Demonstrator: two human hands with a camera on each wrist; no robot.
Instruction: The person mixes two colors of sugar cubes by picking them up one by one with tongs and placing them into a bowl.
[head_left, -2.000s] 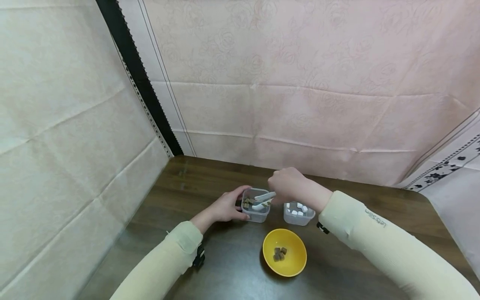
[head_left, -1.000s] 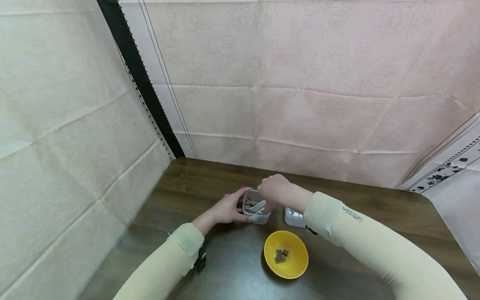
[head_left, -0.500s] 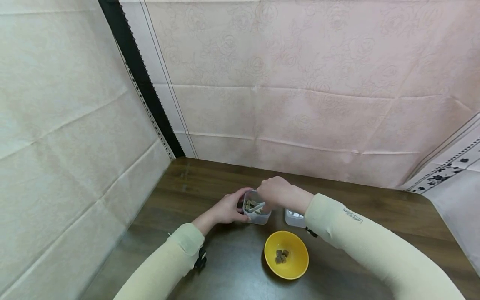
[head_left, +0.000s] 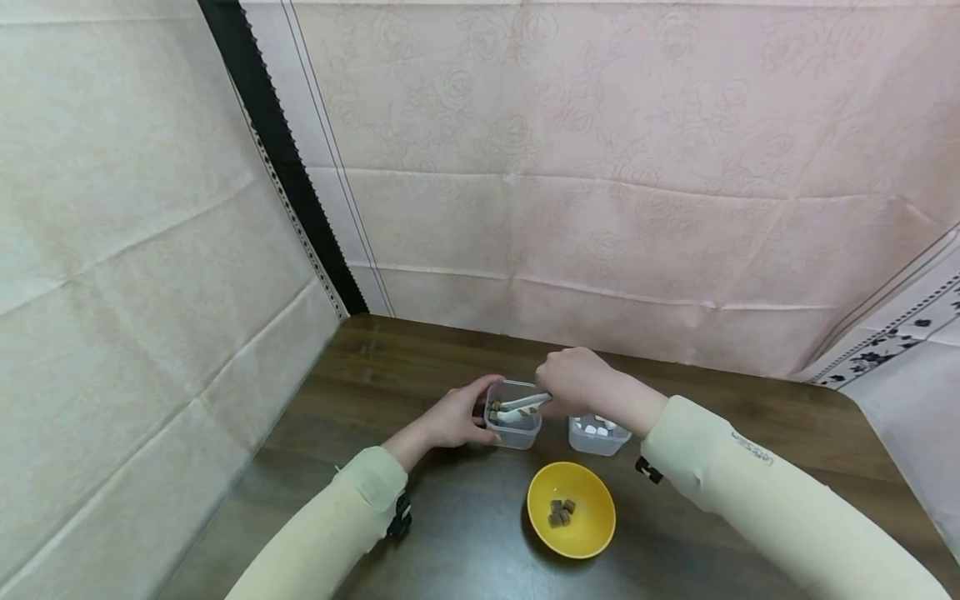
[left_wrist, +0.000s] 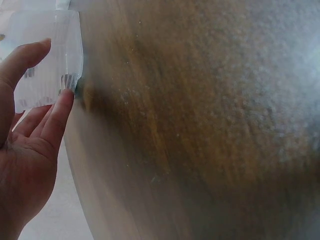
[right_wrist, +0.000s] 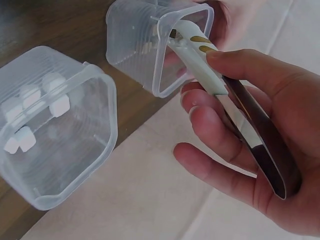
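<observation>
My left hand (head_left: pixel 453 417) grips a clear plastic container (head_left: pixel 516 438) from its left side, with thumb and fingers around its walls. Brown cubes (head_left: pixel 494 409) lie inside it. My right hand (head_left: pixel 576 382) holds a pair of tongs (right_wrist: pixel 241 107) with white tips and a shiny metal handle. The tips reach into that container. A small brown piece (right_wrist: pixel 173 33) shows beside them in the right wrist view; whether they pinch it I cannot tell. In the left wrist view, the thumb and fingers of my left hand (left_wrist: pixel 30 160) touch the container's wall.
A second clear container (head_left: pixel 594 445) with several white cubes (right_wrist: pixel 60 105) stands to the right, partly under my right forearm. Nearer to me, a yellow bowl (head_left: pixel 542 493) holds several brown cubes (head_left: pixel 559 513). The brown wooden table (head_left: pixel 465 533) meets cloth-covered walls (head_left: pixel 600 250).
My right hand went left, low over the container, and has since moved back right with the tongs. More of the white cubes' container shows again. The left hand stays in place.
</observation>
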